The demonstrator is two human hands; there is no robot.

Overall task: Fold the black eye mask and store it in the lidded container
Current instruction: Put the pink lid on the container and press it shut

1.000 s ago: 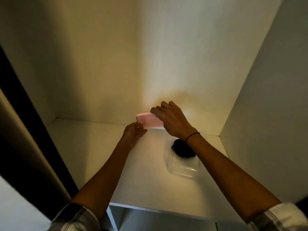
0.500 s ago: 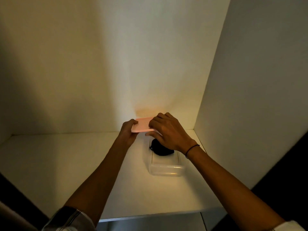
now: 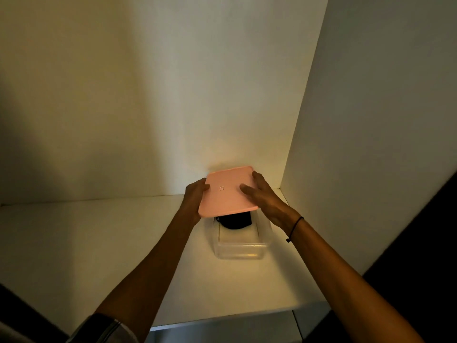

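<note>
I reach into a white shelf compartment (image 3: pixel 81 243), its back wall and right side panel closing the corner around my work; on the shelf floor near that right corner sits the clear container (image 3: pixel 241 246), open at the top, its near wall catching a warm glint; above it I hold the pink lid (image 3: pixel 226 191), tilted with its far edge higher, covering the far part of the container and leaving the near part uncovered; my right hand (image 3: pixel 263 196) grips the lid's right edge, thumb flat on top and fingers curled behind it; my left hand (image 3: pixel 195 194) clasps the left edge, thumb tip on top and the rest wrapped beneath; inside the container, toward its far end and partly hidden under the lid, lies the black eye mask (image 3: pixel 235 221), bunched small; a thin dark band (image 3: pixel 295 227) circles my right wrist.
</note>
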